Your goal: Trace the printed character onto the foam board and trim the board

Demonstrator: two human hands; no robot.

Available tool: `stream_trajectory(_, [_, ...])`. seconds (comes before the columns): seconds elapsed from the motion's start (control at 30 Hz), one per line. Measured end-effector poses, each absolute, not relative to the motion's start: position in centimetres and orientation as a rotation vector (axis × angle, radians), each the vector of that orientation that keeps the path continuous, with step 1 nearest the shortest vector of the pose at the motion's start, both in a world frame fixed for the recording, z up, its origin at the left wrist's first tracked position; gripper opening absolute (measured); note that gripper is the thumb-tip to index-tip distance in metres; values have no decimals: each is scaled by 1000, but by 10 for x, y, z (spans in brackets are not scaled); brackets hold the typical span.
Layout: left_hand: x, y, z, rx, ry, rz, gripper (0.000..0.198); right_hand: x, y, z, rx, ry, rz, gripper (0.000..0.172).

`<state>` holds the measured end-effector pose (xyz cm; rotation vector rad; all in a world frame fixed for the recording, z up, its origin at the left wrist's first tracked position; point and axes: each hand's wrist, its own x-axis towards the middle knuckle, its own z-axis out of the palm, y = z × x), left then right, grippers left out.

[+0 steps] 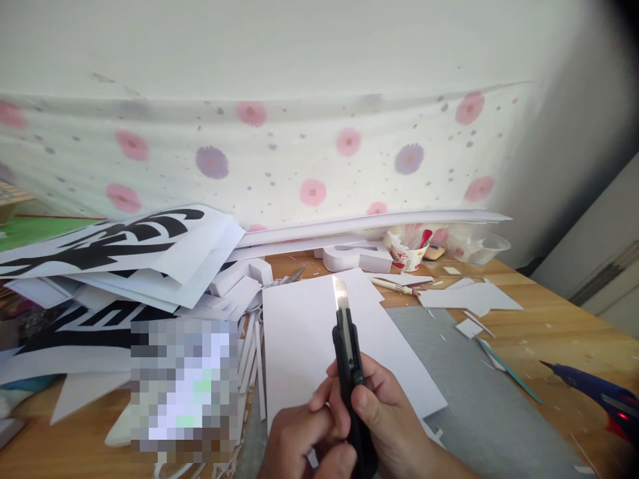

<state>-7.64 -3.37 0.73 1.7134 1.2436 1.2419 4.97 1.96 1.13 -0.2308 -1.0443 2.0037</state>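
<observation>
A black utility knife (350,362) points up and away from me, its bright metal blade out of the tip. My right hand (394,419) is closed on the handle, with the thumb lying along its right side. From the other side, the curled fingers of my left hand (309,432) press against the same handle; part of their grip is hidden. Beneath the knife lies a white sheet of board (299,339), partly over a grey cutting mat (479,399).
Papers with black shapes (150,246) are piled left, above a pixelated patch. Scissors (294,275), a white board form (357,256), a patterned paper cup (409,249) and a clear plastic tub (486,247) stand behind. A blue glue gun (594,392) with a red light lies right.
</observation>
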Motion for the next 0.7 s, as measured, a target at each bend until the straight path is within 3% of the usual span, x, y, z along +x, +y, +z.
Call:
stream_trajectory(0.13, [-91,-32,25,1660,1489,1460,38,53,19,14,-300,-1125,1899,39])
stream_trajectory(0.27, [-103,-22,52,1423,1653,1656,20,57,18,15,-337,-1162,1877,41])
stream_trajectory(0.5, [-95,-3,96,1364,1343,1609,19,56,11,16,-359,-1230,1882,44])
stream_trajectory(0.7, [-85,2,101,1416,1357,1516,16,56,11,15,-417,-1320,1839,45])
